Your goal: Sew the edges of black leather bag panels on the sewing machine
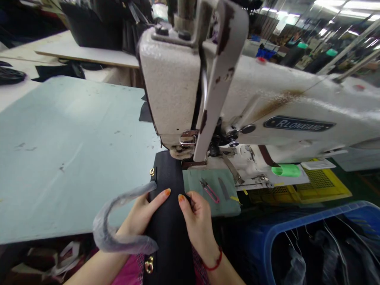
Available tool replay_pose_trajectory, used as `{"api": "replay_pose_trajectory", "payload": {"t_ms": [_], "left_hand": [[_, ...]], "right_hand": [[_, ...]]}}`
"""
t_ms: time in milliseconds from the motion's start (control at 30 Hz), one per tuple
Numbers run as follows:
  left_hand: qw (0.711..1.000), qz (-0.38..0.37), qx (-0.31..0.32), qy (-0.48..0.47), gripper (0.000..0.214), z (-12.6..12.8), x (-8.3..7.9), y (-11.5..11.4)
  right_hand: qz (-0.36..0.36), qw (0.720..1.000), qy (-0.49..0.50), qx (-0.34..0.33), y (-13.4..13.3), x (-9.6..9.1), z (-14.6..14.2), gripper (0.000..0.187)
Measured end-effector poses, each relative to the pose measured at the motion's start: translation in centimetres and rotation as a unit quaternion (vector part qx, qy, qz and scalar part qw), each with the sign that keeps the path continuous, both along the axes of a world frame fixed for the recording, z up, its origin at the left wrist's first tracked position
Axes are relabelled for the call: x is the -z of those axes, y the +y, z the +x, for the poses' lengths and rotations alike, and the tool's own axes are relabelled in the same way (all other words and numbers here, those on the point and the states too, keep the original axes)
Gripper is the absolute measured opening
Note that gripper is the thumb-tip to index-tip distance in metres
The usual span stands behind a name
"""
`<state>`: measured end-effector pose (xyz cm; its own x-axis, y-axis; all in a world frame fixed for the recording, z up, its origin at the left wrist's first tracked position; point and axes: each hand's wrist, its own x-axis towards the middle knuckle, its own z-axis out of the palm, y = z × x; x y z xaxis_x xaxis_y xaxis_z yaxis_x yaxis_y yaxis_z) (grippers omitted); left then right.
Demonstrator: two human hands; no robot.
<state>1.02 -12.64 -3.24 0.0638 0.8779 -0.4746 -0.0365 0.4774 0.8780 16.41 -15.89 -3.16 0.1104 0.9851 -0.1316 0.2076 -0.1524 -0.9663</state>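
Observation:
A black bag piece (168,233) lies lengthwise below the head of a sewing machine (169,83), its far end close to the needle area. Gold hardware (152,171) sits along its left side, with a curved handle (102,225) in clear plastic wrap arching out to the left. My left hand (142,213) grips the left edge, thumb on top, its arm passing under the handle. My right hand (196,213) holds the right edge, thumb on top and fingers curled. The fingers below the piece are partly hidden.
Pink-handled thread snips (209,190) and a blade (223,189) lie on the small green surface right of the bag piece. A blue bin (267,241) with wrapped items stands at lower right, near a yellow crate (323,186). The pale green tabletop (74,158) extends left.

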Motion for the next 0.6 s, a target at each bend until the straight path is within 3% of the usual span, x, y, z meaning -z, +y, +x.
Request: {"api": "replay_pose_trajectory", "payload": {"t_ms": [167,500,600], "left_hand": [[0.998,-0.047,-0.008,-0.038,0.047,0.0,0.4,0.9],[0.999,-0.034,-0.009,-0.031,0.052,-0.2,0.1,3.5],[1.0,0.015,-0.01,0.002,0.049,-0.4,0.1,4.3]], "right_hand": [[-0.012,1.0,0.007,0.003,0.9,0.3,-0.2,0.037],[-0.019,0.998,0.055,-0.001,3.2,0.2,-0.2,0.037],[-0.017,0.998,0.064,-0.005,3.9,0.3,-0.2,0.037]]}}
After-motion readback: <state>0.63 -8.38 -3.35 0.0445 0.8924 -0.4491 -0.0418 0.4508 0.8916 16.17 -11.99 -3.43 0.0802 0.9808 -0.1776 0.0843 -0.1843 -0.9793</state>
